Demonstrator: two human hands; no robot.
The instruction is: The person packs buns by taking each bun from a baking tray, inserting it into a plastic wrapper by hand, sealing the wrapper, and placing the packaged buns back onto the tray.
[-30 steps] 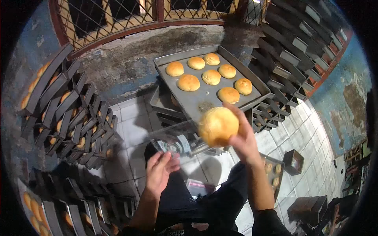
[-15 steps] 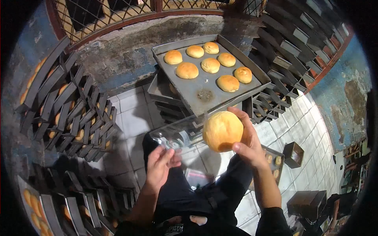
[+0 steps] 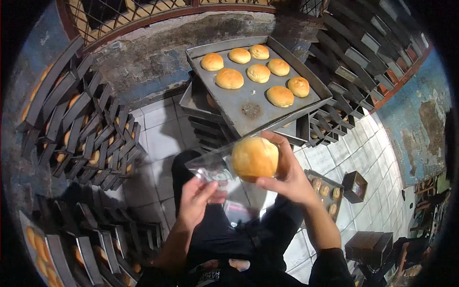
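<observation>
A round golden bun (image 3: 255, 159) is gripped in my right hand (image 3: 289, 174), thumb below and fingers behind it. My left hand (image 3: 198, 198) pinches the lower left end of a clear plastic bag (image 3: 213, 173) with printing on it. The bag's other end reaches the bun's left side; whether the bun is inside its mouth is hard to tell. Beyond my hands, a metal tray (image 3: 224, 112) holds several golden buns (image 3: 229, 78) and has a dark stain near its front corner.
Stacked trays with buns (image 3: 67, 129) stand at the left and lower left, more stacked trays (image 3: 354, 71) at the right. A tray of small buns (image 3: 332, 203), a metal tin (image 3: 355, 187) and a dark box (image 3: 368, 247) are on the tiled floor at the right.
The bun in my right hand has moved left and up against the bag. My left hand keeps its pinch on the bag. The view has shifted slightly.
</observation>
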